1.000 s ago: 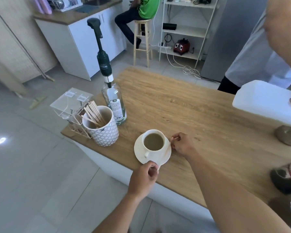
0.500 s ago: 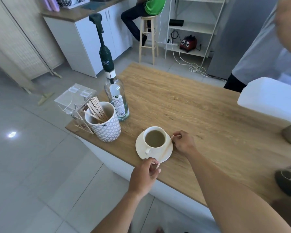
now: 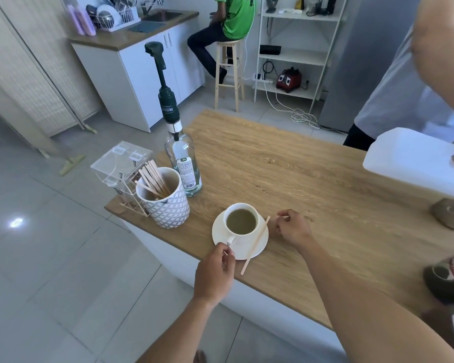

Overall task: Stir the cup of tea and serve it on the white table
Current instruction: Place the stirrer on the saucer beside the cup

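The white saucer's (image 3: 220,235) near rim is pinched by the left hand (image 3: 215,271). Pale tea is held in the white ceramic cup (image 3: 240,221) just beyond. The right hand (image 3: 292,227) is loosely curled, empty.

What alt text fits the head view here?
A cup of tea sits on a white saucer near a wooden counter's edge, a wooden stir stick lying across the saucer. The left hand pinches the saucer's rim; the right hand rests beside it.

white lettering, apparently "teisseire", is seen on the dark green pump collar (image 3: 169,109) of the glass bottle (image 3: 185,166). on the bottle's white label (image 3: 185,172), at six o'clock from the collar, a small green logo and print are shown, too small to be read.
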A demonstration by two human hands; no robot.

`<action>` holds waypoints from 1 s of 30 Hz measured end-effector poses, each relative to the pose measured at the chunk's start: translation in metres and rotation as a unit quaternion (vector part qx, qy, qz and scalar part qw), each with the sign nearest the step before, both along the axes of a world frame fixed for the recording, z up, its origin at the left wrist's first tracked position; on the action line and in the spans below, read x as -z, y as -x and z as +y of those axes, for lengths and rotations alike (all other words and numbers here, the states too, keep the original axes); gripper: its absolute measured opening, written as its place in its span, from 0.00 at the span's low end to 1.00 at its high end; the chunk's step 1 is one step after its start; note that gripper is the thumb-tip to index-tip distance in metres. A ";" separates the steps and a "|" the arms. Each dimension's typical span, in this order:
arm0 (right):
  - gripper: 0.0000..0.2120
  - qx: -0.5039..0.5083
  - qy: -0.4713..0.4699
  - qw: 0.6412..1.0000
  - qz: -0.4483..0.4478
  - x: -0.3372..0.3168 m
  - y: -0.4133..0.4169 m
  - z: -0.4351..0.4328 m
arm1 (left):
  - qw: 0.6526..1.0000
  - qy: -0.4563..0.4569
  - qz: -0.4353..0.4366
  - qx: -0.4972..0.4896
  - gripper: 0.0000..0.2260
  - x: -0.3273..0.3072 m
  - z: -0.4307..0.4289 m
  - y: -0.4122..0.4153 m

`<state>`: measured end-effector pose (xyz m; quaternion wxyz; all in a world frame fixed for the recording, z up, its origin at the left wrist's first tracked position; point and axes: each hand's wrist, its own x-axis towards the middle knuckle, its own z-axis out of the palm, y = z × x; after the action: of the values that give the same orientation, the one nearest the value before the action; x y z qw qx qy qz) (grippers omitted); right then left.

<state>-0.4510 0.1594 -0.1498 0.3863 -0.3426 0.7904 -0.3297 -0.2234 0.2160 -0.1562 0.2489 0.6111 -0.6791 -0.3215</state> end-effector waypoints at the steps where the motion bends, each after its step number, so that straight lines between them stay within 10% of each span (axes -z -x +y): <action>1: 0.08 0.004 0.006 1.000 -0.002 -0.001 0.000 0.001 | 1.000 0.006 -0.001 -0.004 0.05 -0.003 -0.004 -0.002; 30: 0.08 0.141 0.043 0.989 -0.019 -0.030 -0.128 0.061 | 0.984 0.023 0.012 0.175 0.05 -0.027 -0.094 -0.054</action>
<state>-0.3226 0.2206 -0.1199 0.3355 -0.2375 0.8083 -0.4214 -0.1695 0.1223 -0.1297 0.2109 0.4735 -0.7794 -0.3519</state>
